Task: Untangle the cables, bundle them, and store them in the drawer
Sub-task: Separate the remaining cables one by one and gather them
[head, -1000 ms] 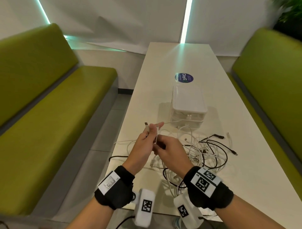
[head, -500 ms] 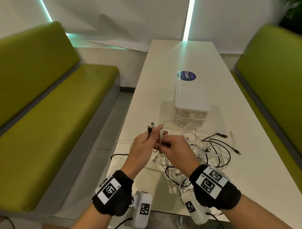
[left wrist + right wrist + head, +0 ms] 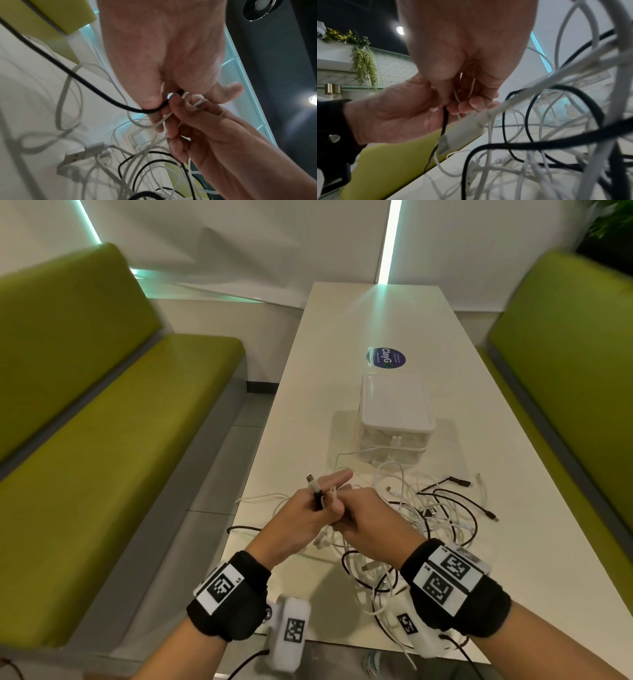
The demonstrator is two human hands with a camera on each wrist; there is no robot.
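On the white table [image 3: 301,392], nearest the body, both hands meet above the front of a cable tangle [image 3: 411,518]. The left hand [image 3: 301,518] curls round a black cable [image 3: 96,89] and at least one white cable [image 3: 164,119]; two plug ends, one white [image 3: 311,481] and one black [image 3: 318,499], stick up past its knuckles, and its forefinger points forward. The right hand [image 3: 370,518] presses against it, fingers curled, pinching thin white strands [image 3: 457,97] at the point where the hands touch. From the left wrist view the black cable runs out of the left fist and away across the table, while a white USB plug [image 3: 80,155] lies below on the heap. From the right wrist view another white plug [image 3: 462,134] hangs close under the hands.

Beyond the hands the tangle spreads over the table: many white loops crossed by several black ones, all knotted together, with loose black ends [image 3: 459,481] trailing right.

Just behind the heap stands a small white drawer box [image 3: 394,402], two tiers high, with clear fronts; both drawers look pushed in, and what they hold cannot be made out. One white cable [image 3: 346,455] runs along the table up to its lower front.

Further back lies a round blue sticker [image 3: 387,358]. Green benches [image 3: 102,419] flank the table.
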